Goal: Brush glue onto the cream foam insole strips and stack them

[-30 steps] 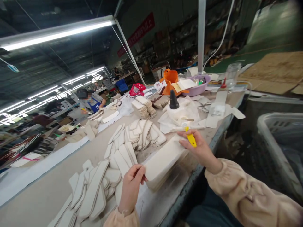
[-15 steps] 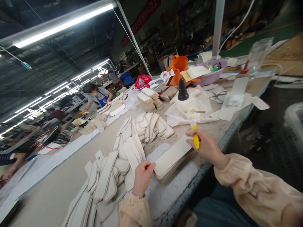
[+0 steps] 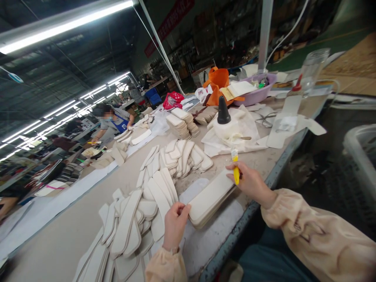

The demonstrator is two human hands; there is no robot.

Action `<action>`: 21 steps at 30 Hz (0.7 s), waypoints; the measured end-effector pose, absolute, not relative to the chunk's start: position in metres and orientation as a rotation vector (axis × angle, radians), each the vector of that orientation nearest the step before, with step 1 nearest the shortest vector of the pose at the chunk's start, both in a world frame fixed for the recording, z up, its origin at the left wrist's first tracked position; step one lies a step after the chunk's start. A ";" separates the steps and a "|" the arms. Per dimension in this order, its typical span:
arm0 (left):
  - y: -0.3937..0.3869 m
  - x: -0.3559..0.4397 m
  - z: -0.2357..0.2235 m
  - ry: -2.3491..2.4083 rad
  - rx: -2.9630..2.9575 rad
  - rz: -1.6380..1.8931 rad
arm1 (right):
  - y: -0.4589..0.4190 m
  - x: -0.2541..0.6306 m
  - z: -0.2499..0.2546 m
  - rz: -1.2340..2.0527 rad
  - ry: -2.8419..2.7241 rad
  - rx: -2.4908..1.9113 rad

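Note:
My left hand point(image 3: 176, 223) pinches the near-left corner of the top white panel point(image 3: 210, 196), a long piece with rounded corners on a stack of similar panels. Held in my right hand point(image 3: 252, 182) is a brush point(image 3: 236, 172) with a yellow handle, its whitish bristles pointing away from me. The fingers of that hand also touch the far end of the top panel. Beyond the brush, a white tub point(image 3: 232, 131) with a black cone point(image 3: 224, 113) stands on white sheeting, a small stick beside the cone. Loose white panels point(image 3: 126, 223) lie heaped left of my left hand.
Neat panel stacks point(image 3: 178, 127) stand farther back. Scissors point(image 3: 266, 119), a purple basin point(image 3: 258, 94), an orange bag point(image 3: 217, 84) and a glass jar point(image 3: 315, 70) sit toward the back right. The table edge point(image 3: 235, 231) runs close to me. A co-worker point(image 3: 117, 119) works across at left.
The whole view has shifted slightly, with things appearing a little farther left. Both hands keep nearly the same place on the stack, the brush still in my right hand.

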State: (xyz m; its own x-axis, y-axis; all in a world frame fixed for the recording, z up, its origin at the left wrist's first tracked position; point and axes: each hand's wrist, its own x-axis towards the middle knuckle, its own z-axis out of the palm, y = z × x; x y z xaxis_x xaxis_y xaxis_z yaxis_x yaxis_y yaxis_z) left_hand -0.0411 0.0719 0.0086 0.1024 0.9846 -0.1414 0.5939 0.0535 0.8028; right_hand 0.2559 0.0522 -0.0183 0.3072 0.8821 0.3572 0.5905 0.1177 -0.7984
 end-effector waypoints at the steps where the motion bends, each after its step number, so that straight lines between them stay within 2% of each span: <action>1: 0.071 -0.042 0.007 1.571 1.605 0.673 | 0.053 0.256 -0.019 0.361 -1.388 -1.581; 15: 0.054 -0.047 -0.004 1.571 1.475 0.743 | 0.057 0.256 -0.022 0.285 -1.449 -1.585; 21: 0.053 -0.044 0.000 1.640 1.493 0.723 | 0.058 0.258 -0.018 0.085 -1.625 -1.569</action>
State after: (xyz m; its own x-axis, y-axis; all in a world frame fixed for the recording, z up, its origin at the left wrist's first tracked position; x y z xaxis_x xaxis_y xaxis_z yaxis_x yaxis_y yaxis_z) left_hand -0.0439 0.0535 -0.0002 0.0021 0.9848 -0.1736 0.5363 0.1454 0.8314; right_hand 0.2580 0.0576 -0.0180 0.1516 0.8456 0.5118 0.7873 0.2097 -0.5798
